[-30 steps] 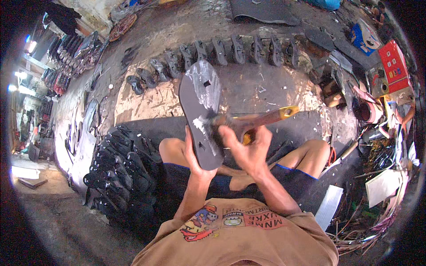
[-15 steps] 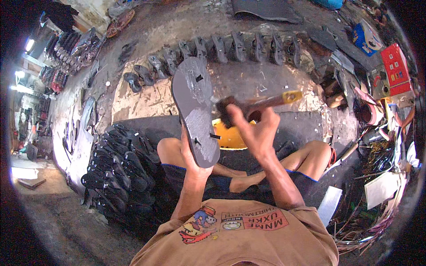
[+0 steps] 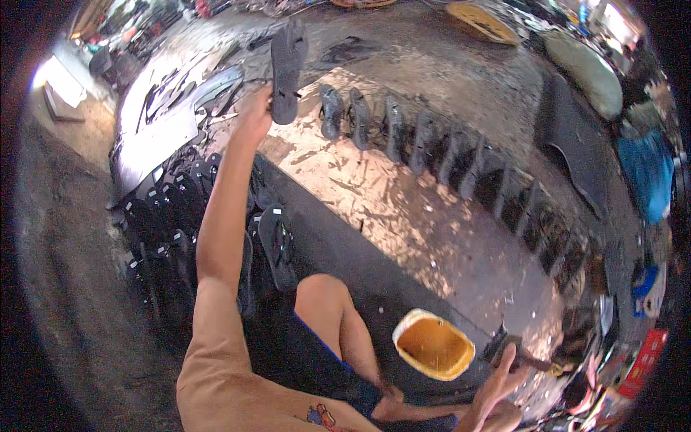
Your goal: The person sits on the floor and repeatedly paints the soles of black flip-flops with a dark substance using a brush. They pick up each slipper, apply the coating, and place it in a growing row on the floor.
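My left hand (image 3: 254,115) is stretched far out to the upper left, shut on the lower end of a dark rubber sandal (image 3: 288,57) that it holds upright above the ground. My right hand (image 3: 497,392) is low at the bottom right with its fingers spread, and its fingertips touch a dark-headed hammer (image 3: 515,351) that lies on the ground. A yellow bowl (image 3: 433,345) sits just left of that hand, beside my bare knee (image 3: 324,295).
A row of dark sandals (image 3: 403,137) stands along the far edge of a worn wooden board (image 3: 403,209). A heap of black sandals (image 3: 165,223) lies to the left. A black rubber sheet (image 3: 568,144), a blue bundle (image 3: 648,173) and a red box (image 3: 643,363) are on the right.
My left hand has swung the sandal from my lap out to the far upper left. My right hand has brought the hammer down to the ground and let its grip loosen. My head turned left.
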Available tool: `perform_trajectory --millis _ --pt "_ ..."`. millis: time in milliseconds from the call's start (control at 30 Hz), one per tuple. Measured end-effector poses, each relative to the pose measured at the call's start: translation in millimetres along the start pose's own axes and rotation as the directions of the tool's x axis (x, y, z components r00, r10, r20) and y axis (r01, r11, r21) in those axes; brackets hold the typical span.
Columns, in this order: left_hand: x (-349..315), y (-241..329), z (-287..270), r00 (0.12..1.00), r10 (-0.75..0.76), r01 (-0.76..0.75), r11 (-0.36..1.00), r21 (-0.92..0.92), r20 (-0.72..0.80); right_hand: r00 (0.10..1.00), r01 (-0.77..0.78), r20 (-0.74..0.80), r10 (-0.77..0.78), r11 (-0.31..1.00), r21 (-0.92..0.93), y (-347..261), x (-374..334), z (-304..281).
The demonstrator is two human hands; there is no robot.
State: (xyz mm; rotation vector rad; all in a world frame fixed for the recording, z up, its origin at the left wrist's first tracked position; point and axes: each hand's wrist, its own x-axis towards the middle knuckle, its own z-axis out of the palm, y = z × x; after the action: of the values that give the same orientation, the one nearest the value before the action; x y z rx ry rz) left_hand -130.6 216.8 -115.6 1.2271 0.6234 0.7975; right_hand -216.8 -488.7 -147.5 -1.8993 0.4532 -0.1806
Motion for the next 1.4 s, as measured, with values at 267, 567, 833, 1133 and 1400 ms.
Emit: perform_trajectory --millis 267,567,833,1133,1400 --pt "175 -250 -96 0.928 0.03 0.214 0.775 0.595 -0.372 0.988 0.154 0.059 -0.144 0.953 -0.26 -4 23 44" --pt "-60 -100 -40 0.872 0.489 -0.305 0.523 0.796 0.013 0.823 0.536 0.309 -0.476 0.471 -0.701 9 60 17" --pt "-210 78 -387 0.612 0.788 0.512 -0.334 0.791 -0.064 0.988 -0.121 -0.148 0.038 0.785 -0.607 -87 -32 -9" --pt "-194 21 -434 0.673 0.426 0.731 -0.258 0.632 -0.604 0.803 0.551 0.435 -0.408 0.785 -0.281 11 -51 -21" --pt "-190 41 -429 0.676 0.379 0.734 -0.274 0.621 -0.632 0.973 0.201 0.108 -0.205 0.978 0.054 2 -44 -55"
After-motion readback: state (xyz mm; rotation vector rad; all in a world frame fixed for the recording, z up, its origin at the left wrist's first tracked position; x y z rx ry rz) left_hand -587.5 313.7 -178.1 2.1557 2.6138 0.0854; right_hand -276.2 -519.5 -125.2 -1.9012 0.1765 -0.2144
